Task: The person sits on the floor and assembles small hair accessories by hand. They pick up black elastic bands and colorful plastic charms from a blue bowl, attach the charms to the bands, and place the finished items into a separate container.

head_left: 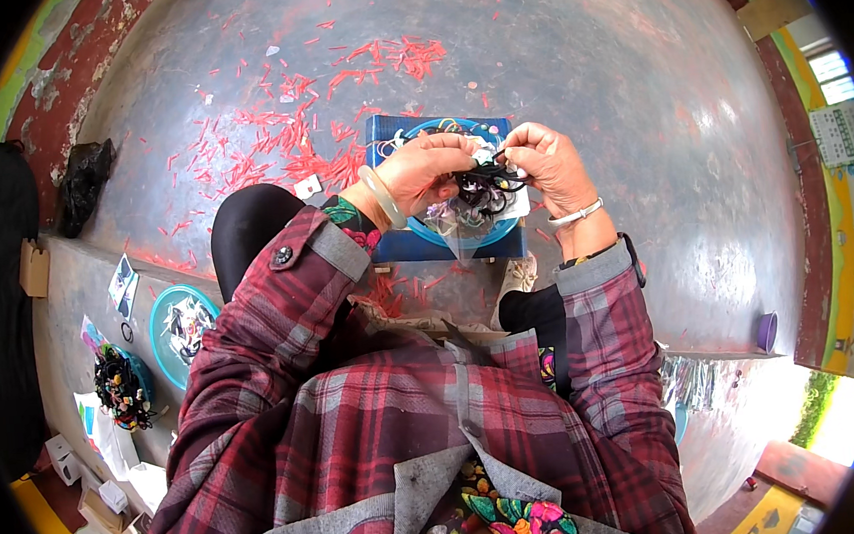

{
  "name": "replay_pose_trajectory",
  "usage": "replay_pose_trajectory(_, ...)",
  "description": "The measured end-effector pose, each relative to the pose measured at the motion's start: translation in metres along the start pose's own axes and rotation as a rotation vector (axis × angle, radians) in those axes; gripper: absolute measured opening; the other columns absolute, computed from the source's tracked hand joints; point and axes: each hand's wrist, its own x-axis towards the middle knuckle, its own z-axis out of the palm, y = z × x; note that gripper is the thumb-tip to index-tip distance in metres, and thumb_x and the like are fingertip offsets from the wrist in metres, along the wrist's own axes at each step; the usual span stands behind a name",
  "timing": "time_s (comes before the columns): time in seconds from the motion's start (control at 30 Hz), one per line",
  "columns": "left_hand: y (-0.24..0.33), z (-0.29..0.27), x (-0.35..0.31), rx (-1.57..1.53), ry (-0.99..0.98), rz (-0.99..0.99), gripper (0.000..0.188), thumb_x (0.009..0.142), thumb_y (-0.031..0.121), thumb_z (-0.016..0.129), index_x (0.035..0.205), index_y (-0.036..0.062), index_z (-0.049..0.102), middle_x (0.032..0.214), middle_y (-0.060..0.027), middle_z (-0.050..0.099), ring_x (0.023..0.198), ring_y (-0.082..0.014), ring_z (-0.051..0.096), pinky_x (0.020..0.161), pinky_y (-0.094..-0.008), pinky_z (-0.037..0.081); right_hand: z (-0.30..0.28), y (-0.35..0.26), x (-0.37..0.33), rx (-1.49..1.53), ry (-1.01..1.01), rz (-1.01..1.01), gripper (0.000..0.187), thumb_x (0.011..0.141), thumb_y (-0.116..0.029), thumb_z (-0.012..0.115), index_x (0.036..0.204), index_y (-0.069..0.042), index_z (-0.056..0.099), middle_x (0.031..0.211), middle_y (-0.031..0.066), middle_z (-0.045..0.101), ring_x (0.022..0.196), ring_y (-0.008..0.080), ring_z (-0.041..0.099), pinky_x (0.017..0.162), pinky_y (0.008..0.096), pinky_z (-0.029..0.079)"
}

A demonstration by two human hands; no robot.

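Note:
Both my hands are raised over a small blue stool, fingers pinched close together. My left hand, with a pale bangle at the wrist, grips one side of a bunch of black hair ties. On the other side my right hand, wearing a silver bangle, pinches a black loop of the same bunch. A small whitish piece shows between the fingertips. Beneath, a blue basin on the stool holds mixed small pieces and clear plastic; the bunch and my hands partly cover it.
Red strips lie scattered over the grey floor ahead. To my left are a blue basin of whitish pieces, a heap of dark hair ties and a black plastic bag. A purple cup-shaped container stands far right.

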Motion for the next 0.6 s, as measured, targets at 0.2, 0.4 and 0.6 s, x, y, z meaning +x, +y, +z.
replay_pose_trajectory(0.2,-0.006,-0.008,0.005,0.03,0.056,-0.065,0.011,0.085,0.011,0.057,0.092,0.0017,0.058,0.078,-0.0001,0.056,0.052,-0.0033,0.046,0.042,-0.014,0.035,0.006,-0.004,-0.002,0.075,0.017,0.001,0.007,0.076,-0.005,0.06,0.083,-0.005,0.057,0.075,0.0033,0.062,0.056,0.002,0.048,0.048,0.0141,0.037)
replay_pose_trajectory(0.4,-0.012,-0.015,0.013,-0.026,0.077,-0.027,0.01,0.086,0.012,0.058,0.086,0.0018,0.059,0.076,-0.0005,0.057,0.049,-0.0036,0.045,0.04,-0.0141,0.034,0.002,0.0,0.0,0.187,-0.031,0.018,0.007,0.076,-0.004,0.06,0.082,-0.005,0.057,0.078,0.0077,0.064,0.057,0.003,0.049,0.049,0.0145,0.038)
replay_pose_trajectory(0.6,-0.006,-0.009,0.007,0.079,0.142,-0.013,0.01,0.085,0.012,0.059,0.082,0.0028,0.059,0.07,0.0004,0.058,0.045,-0.0042,0.043,0.04,-0.0148,0.035,0.008,0.002,0.0,0.191,-0.037,0.022,0.007,0.074,-0.004,0.059,0.08,-0.006,0.056,0.077,0.0098,0.065,0.056,0.0034,0.048,0.047,0.0145,0.035)
